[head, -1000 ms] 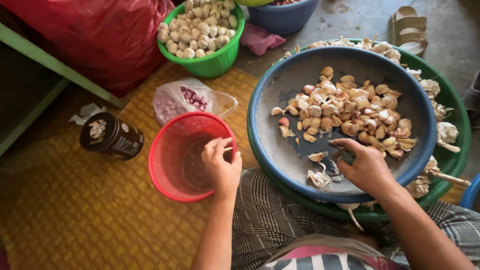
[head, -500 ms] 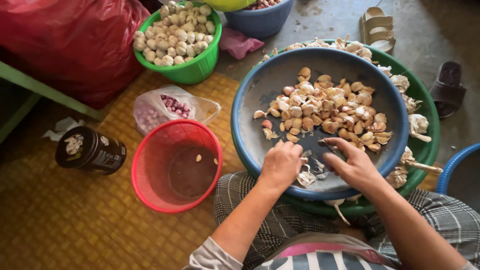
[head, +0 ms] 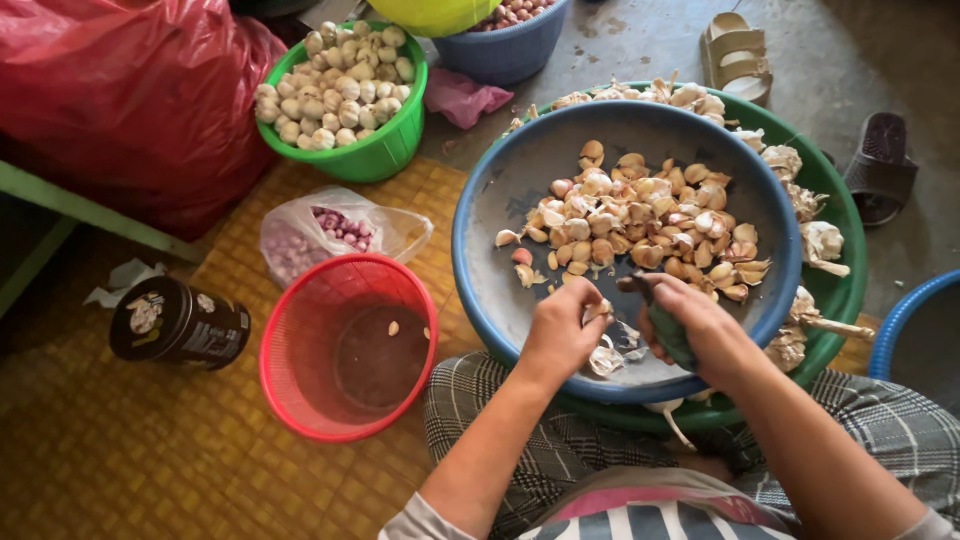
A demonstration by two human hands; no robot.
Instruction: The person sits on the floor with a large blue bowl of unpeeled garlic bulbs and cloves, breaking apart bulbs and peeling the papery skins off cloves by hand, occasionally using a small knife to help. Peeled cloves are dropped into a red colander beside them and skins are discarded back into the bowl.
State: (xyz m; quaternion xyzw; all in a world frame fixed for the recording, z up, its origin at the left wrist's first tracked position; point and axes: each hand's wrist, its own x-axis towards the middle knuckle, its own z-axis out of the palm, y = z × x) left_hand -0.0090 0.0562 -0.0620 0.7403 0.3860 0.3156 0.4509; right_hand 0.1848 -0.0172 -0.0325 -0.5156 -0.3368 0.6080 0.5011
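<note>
Woven yellow matting (head: 120,470) covers the floor where both hands work. Left hand (head: 562,335) pinches a garlic clove (head: 598,312); right hand (head: 700,325) is closed around a dark tool (head: 668,335), over the blue basin (head: 480,270). Beside it, the red basket (head: 300,385) holds only a couple of peeled cloves, while a large heap of papery, tan-skinned cloves (head: 640,225) remains, so peeling seems barely begun.

Left hand (head: 560,335): forearm reaching up from lower centre, wrist straight, fingers curled closed, knuckles up. Right hand (head: 695,325): forearm entering from lower right corner, wrist bent inward, fingers clenched, just beside the left, nearly touching.
</note>
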